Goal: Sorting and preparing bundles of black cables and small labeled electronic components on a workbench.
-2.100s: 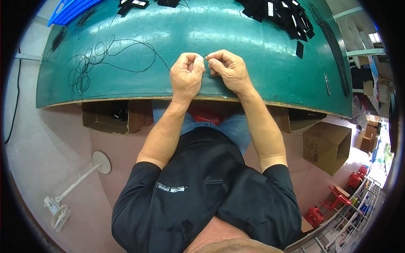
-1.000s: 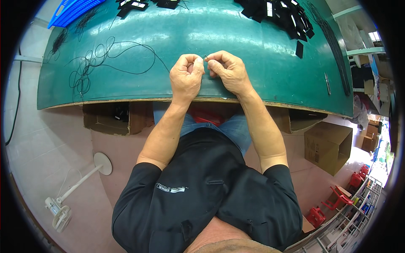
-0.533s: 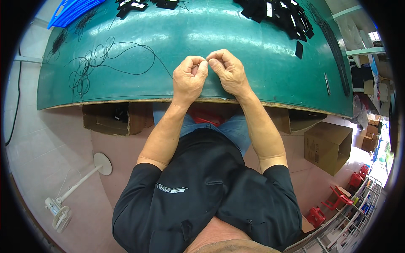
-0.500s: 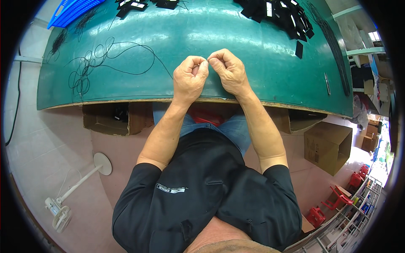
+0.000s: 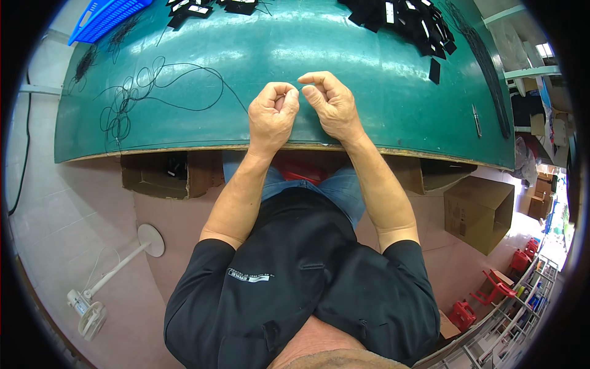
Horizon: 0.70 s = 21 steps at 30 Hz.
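A thin black cord [image 5: 212, 69] lies in loose loops on the left of the green table [image 5: 184, 132]. From the loops it runs to my left hand [image 5: 272, 114], whose thumb and index finger are pinched on it. Close by on the right is my right hand [image 5: 335, 107], its thumb and index finger a little apart. A short dark bit of cord shows in the small gap between the two hands. Whether it touches the right fingers is too small to tell. Both hands are just above the table near its front edge.
Black flat pieces with white labels [image 5: 399, 21] are heaped at the far right. A smaller group of black pieces [image 5: 239, 5] and a blue basket [image 5: 107, 21] are at the far left. A long dark cord bundle [image 5: 482, 67] and a pen-like tool [image 5: 476, 121] lie at the right.
My right thumb and index finger have parted slightly. My left hand has shifted a little to the left, still pinching the cord, and the gap between the hands is slightly wider.
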Tool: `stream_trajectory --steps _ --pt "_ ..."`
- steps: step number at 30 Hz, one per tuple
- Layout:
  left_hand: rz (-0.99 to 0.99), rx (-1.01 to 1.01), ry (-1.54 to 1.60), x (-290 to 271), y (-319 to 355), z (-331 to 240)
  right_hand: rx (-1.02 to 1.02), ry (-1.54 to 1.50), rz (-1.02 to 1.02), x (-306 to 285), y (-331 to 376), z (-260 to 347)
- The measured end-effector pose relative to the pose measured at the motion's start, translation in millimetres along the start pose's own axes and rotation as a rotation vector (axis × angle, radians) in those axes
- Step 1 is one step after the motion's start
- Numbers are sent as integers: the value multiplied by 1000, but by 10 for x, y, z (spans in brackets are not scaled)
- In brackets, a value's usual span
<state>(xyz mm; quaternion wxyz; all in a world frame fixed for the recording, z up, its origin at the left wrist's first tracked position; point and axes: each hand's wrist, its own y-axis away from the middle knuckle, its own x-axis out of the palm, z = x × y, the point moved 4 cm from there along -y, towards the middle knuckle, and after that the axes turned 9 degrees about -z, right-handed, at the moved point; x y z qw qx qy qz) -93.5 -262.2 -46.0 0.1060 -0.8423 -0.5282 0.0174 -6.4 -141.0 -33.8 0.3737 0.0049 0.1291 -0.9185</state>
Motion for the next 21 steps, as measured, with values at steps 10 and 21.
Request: stream_trajectory --steps 10,21 --pt "12 42 -56 11 4 15 -80 85 11 6 -1 -13" --pt "0 24 -14 7 9 12 -86 103 -43 -5 -4 -24"
